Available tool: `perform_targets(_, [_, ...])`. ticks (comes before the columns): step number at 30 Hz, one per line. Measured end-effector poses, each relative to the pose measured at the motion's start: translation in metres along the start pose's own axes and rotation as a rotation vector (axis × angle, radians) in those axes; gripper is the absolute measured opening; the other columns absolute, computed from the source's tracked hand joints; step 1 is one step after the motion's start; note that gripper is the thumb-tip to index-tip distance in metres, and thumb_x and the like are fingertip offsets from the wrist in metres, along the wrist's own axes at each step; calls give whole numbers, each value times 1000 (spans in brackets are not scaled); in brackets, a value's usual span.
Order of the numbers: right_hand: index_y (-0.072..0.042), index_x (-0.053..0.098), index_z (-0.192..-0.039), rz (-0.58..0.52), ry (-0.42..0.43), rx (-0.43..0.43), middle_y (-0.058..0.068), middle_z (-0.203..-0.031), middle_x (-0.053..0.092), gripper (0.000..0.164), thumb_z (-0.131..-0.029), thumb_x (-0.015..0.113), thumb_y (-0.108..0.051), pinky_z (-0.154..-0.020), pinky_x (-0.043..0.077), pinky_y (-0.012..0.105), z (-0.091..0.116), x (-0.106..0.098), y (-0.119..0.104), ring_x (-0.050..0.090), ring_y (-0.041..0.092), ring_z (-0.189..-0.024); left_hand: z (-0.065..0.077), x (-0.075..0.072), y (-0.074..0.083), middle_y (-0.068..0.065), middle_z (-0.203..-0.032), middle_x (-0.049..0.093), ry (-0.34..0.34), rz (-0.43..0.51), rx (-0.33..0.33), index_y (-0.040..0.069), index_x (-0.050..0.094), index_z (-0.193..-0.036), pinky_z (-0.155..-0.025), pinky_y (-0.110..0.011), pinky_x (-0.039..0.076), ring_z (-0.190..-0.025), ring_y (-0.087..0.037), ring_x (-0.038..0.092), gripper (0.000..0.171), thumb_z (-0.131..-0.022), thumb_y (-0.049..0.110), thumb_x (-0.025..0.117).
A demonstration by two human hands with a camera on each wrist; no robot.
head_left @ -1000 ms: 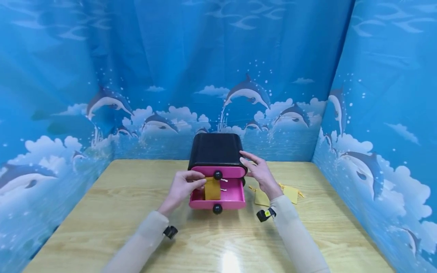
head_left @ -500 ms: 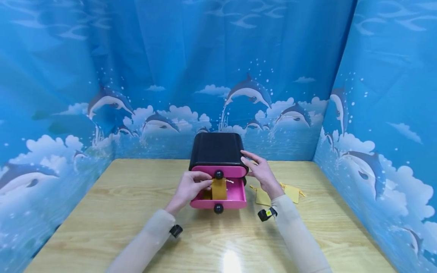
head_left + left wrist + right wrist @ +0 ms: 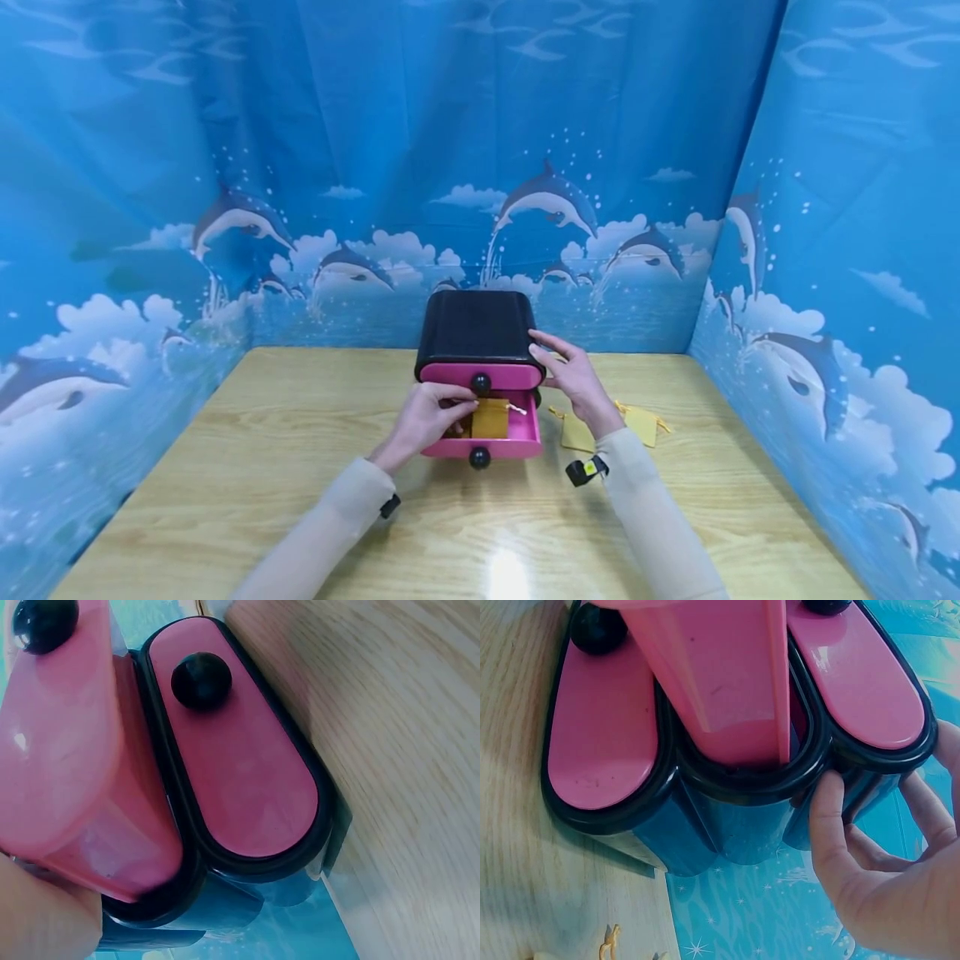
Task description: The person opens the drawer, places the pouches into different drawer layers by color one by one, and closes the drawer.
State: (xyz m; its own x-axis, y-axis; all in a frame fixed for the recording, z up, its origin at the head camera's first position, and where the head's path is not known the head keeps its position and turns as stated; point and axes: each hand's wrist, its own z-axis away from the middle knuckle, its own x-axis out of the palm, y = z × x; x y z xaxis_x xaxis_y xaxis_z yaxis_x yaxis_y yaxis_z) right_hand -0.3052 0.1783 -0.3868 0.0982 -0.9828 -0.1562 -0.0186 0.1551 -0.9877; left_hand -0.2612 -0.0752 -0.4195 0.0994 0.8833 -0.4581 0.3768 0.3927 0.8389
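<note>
A black desktop drawer unit [image 3: 477,327] with pink drawers stands on the table. Its middle drawer [image 3: 531,421] is pulled out, the top drawer [image 3: 450,377] closed. Inside the open drawer lies a gold drawstring pouch [image 3: 491,419] with a white cord end; a darker gold patch shows left of it, partly hidden by fingers. My left hand [image 3: 426,417] reaches over the drawer's left side and pinches the pouch's left end. With thumb and fingers apart, my right hand [image 3: 900,862] grips the right side of the unit's top tier. Only a blurred part of the left hand shows in the left wrist view.
Two yellow drawstring pouches, a nearer one [image 3: 576,433] and a farther one [image 3: 641,425], lie on the wooden table [image 3: 300,467] right of the unit, partly behind the right forearm. A blue dolphin-print curtain [image 3: 360,167] encloses the back and sides.
My left hand has moved right and lowered the gold pouch, which now lies flatter and further right in the drawer. The right hand has stayed on the unit.
</note>
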Motion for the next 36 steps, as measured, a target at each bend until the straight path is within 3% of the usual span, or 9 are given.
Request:
perform_targets(5, [-28, 53, -142, 11, 3, 3, 0, -155, 37, 50, -95, 62, -44, -87, 56, 37, 1, 2, -1, 43, 26, -136, 1, -1, -1, -10, -87, 76, 41, 53, 13, 10, 79, -95, -50, -28, 56, -48, -14, 63, 11, -85, 8, 76])
perform_targets(11, [-28, 54, -141, 7, 7, 1, 0, -154, 39, 48, -96, 62, -42, -87, 56, 37, 0, 2, -1, 43, 25, -136, 3, -7, 0, -13, -84, 75, 73, 133, -17, 12, 78, -92, -52, -29, 57, -53, -19, 65, 7, -86, 11, 76])
perform_targets(17, [-27, 53, -142, 0, 4, 0, 0, -155, 39, 49, -96, 62, -41, -87, 56, 37, 0, 1, -1, 42, 25, -137, 11, -11, 1, -11, -81, 73, 78, 105, -1, 18, 78, -92, -47, -28, 51, -49, -19, 58, 7, -87, 23, 76])
perform_targets(21, [-27, 52, -142, -4, 2, 6, 0, -155, 38, 50, -96, 62, -42, -88, 56, 37, 1, 0, -1, 41, 25, -138, 16, -12, 4, -8, -83, 74, 69, 67, 32, 23, 77, -91, -47, -26, 48, -52, -17, 56, 7, -88, 28, 75])
perform_targets(27, [-27, 52, -143, 2, 4, 2, 1, -156, 37, 52, -95, 63, -44, -92, 55, 41, 0, -1, -2, 41, 25, -138, 23, -12, 8, -4, -81, 75, 36, 4, 154, 14, 78, -96, -52, -23, 51, -59, -14, 61, 20, -90, 32, 72])
perform_targets(33, [-27, 52, -143, 3, 5, 5, 0, -156, 37, 52, -95, 63, -44, -90, 56, 40, 0, 0, -2, 42, 25, -138, 29, -13, 9, -1, -69, 69, -21, 27, 127, 10, 77, -100, -42, -26, 47, -46, -11, 55, 26, -91, 33, 71])
perform_targets(36, [-27, 52, -143, 1, 3, 7, 0, -156, 37, 52, -95, 63, -44, -88, 56, 38, 0, 0, -2, 42, 25, -138, 32, -12, 9, -2, -66, 68, -37, 48, 160, 5, 75, -101, -41, -29, 50, -43, -12, 57, 22, -92, 24, 70])
